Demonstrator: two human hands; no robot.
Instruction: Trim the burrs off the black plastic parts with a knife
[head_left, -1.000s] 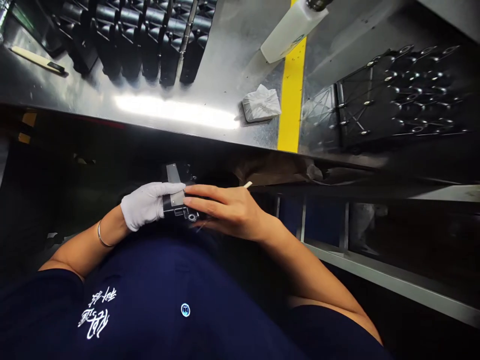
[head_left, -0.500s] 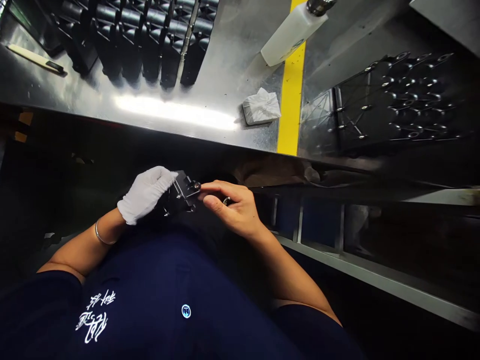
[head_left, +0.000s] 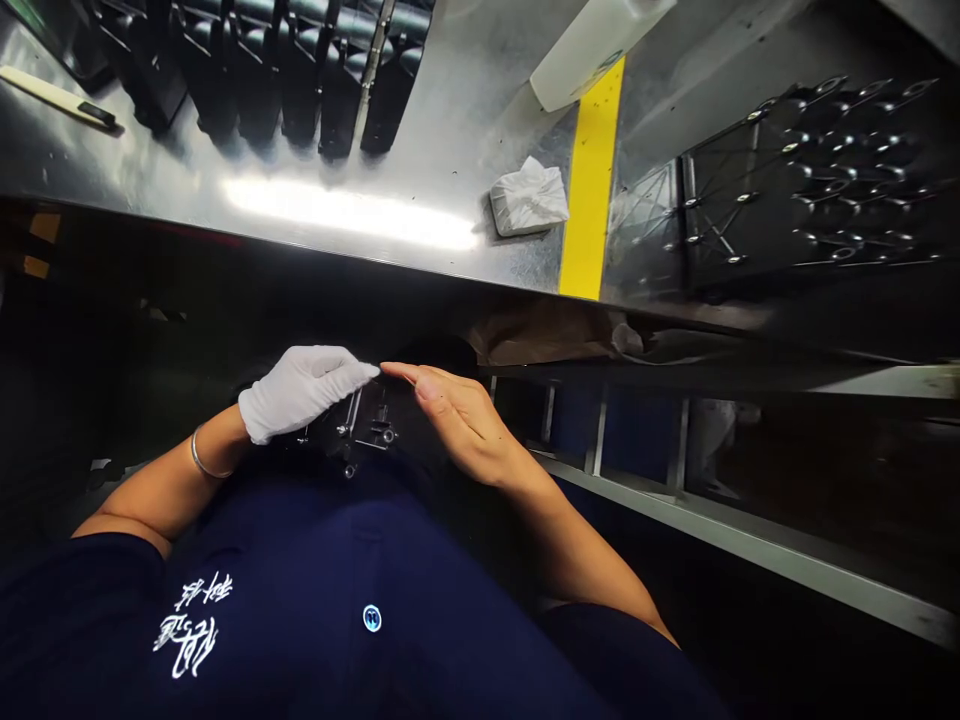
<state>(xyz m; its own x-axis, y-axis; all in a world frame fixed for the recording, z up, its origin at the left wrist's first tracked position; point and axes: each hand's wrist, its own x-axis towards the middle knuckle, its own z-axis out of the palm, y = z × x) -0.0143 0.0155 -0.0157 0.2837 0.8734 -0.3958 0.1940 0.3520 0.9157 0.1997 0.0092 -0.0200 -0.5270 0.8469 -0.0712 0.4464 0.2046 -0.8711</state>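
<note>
My left hand [head_left: 300, 388], in a white glove, grips a small black part with metal fittings [head_left: 365, 423] over my lap, below the bench edge. My bare right hand [head_left: 450, 415] holds the same part from the right side, its fingers stretched along the part's top edge and meeting the gloved fingertips. Much of the part is hidden under both hands. A metal bracelet sits on my left wrist.
A shiny metal bench [head_left: 450, 110] lies ahead with a yellow stripe [head_left: 589, 200]. On it are a row of black parts [head_left: 285, 60], a crumpled white cloth [head_left: 529, 197], a white bottle [head_left: 592, 45], a cream tool [head_left: 56, 95] and a black rack of parts [head_left: 810, 180].
The part has been turned in my hands. My right hand shifted from pinching its right end to lying flat along its top; the small stick seen in that hand earlier is gone from sight.
</note>
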